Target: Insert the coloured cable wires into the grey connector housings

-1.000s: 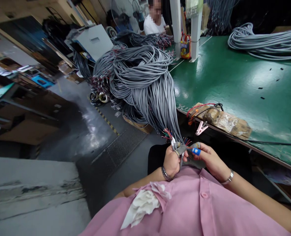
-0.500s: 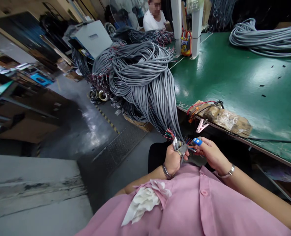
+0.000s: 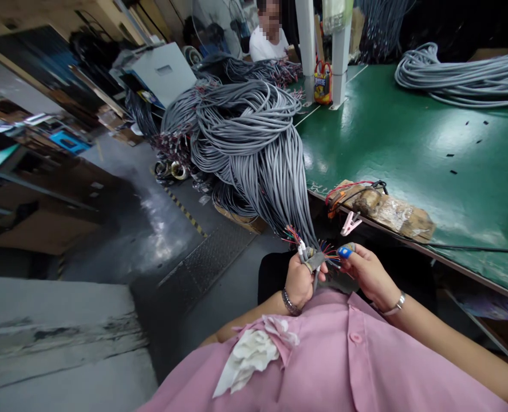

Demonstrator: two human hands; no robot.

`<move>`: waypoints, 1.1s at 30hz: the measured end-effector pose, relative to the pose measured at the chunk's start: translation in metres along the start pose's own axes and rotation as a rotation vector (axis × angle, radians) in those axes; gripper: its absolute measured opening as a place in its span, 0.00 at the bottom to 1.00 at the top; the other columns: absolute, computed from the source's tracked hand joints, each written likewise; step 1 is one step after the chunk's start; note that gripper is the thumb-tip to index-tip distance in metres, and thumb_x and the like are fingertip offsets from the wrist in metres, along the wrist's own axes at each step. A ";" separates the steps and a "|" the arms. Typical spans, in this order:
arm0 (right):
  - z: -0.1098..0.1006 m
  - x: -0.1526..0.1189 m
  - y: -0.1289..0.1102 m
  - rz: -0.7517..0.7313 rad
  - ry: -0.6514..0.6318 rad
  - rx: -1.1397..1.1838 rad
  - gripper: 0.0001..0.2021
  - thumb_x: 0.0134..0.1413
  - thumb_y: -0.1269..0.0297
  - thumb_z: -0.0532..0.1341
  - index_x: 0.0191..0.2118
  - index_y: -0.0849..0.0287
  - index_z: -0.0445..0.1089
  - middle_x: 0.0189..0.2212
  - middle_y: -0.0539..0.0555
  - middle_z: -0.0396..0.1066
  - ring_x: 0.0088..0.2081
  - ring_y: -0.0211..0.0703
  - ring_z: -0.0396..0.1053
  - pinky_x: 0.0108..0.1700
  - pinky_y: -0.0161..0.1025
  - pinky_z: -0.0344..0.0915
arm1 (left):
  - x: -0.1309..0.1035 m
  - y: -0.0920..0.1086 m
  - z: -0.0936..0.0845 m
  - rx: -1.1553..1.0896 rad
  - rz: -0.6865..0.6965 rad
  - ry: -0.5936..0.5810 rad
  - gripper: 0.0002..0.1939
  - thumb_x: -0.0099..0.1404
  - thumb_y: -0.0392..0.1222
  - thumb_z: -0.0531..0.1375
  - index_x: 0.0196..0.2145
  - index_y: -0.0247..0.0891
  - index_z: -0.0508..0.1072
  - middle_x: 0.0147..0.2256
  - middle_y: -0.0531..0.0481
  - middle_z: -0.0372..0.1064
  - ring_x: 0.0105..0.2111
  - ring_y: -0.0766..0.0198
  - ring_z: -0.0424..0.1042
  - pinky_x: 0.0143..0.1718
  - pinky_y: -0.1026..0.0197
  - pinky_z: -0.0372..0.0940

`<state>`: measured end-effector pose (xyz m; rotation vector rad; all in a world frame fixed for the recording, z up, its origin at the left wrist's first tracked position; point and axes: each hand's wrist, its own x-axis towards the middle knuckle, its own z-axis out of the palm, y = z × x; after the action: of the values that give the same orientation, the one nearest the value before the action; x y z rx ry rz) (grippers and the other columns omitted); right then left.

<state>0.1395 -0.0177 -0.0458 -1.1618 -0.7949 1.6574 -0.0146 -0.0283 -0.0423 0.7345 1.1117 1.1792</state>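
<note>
My left hand (image 3: 300,280), with finger cots on it, is closed around the ends of several grey cables. Stripped red and green wires (image 3: 294,233) fan out from white-sleeved cable ends (image 3: 302,247) above its thumb. Thin coloured wires (image 3: 329,252) splay from another cable end toward my right hand. Near their tips, my right hand (image 3: 367,272) is closed in a pinch, with a blue wrap (image 3: 344,252) on the thumb. Whatever lies between those fingertips is too small to make out. The held cables run up into a large grey cable bundle (image 3: 275,166).
To the right is a green table (image 3: 378,137). On its near edge lies a taped wooden block (image 3: 386,207) with red and black leads, and a pink clip (image 3: 350,223) hangs there. A coil of grey cable (image 3: 455,80) rests at the back. Beyond the bundle sits a person (image 3: 268,43).
My right hand's fingertips have drawn slightly away from the left hand, and the coloured wires between them show more. My left hand keeps its hold on the cables. The view has shifted slightly.
</note>
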 end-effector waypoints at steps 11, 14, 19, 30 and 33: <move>-0.029 0.030 -0.020 0.047 -0.079 0.160 0.23 0.54 0.41 0.54 0.35 0.58 0.72 0.32 0.54 0.69 0.29 0.38 0.64 0.32 0.36 0.64 | 0.009 0.027 0.003 -0.088 -0.155 -0.214 0.13 0.52 0.44 0.65 0.24 0.34 0.66 0.17 0.52 0.67 0.12 0.72 0.60 0.12 0.69 0.50; -0.020 0.034 -0.030 -0.035 -0.163 0.098 0.23 0.56 0.42 0.53 0.36 0.58 0.71 0.31 0.54 0.68 0.28 0.38 0.62 0.32 0.37 0.63 | 0.012 0.030 0.014 -0.051 -0.172 -0.271 0.14 0.52 0.45 0.65 0.24 0.33 0.67 0.17 0.52 0.67 0.11 0.71 0.60 0.12 0.69 0.51; -0.007 0.033 -0.035 -0.282 0.003 -0.070 0.24 0.55 0.41 0.52 0.27 0.57 0.70 0.24 0.52 0.66 0.27 0.40 0.61 0.31 0.37 0.61 | 0.017 0.032 0.031 -0.024 -0.154 -0.276 0.14 0.51 0.46 0.66 0.24 0.33 0.68 0.17 0.52 0.66 0.12 0.72 0.60 0.13 0.70 0.50; 0.003 0.045 -0.038 -0.069 -0.083 0.254 0.27 0.44 0.34 0.57 0.31 0.56 0.71 0.23 0.51 0.68 0.23 0.40 0.63 0.27 0.39 0.64 | 0.016 0.035 0.045 -0.003 -0.138 -0.238 0.18 0.52 0.50 0.65 0.20 0.34 0.65 0.16 0.50 0.66 0.12 0.72 0.60 0.13 0.68 0.49; 0.004 0.044 -0.038 -0.083 -0.090 0.318 0.25 0.44 0.36 0.59 0.33 0.55 0.72 0.26 0.51 0.68 0.24 0.39 0.63 0.28 0.38 0.64 | 0.016 0.032 0.044 0.011 -0.136 -0.240 0.17 0.52 0.49 0.65 0.19 0.33 0.65 0.16 0.50 0.66 0.12 0.72 0.59 0.13 0.68 0.49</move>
<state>0.1430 0.0370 -0.0263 -0.8275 -0.5990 1.7023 0.0157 -0.0004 -0.0040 0.7746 0.9518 0.9442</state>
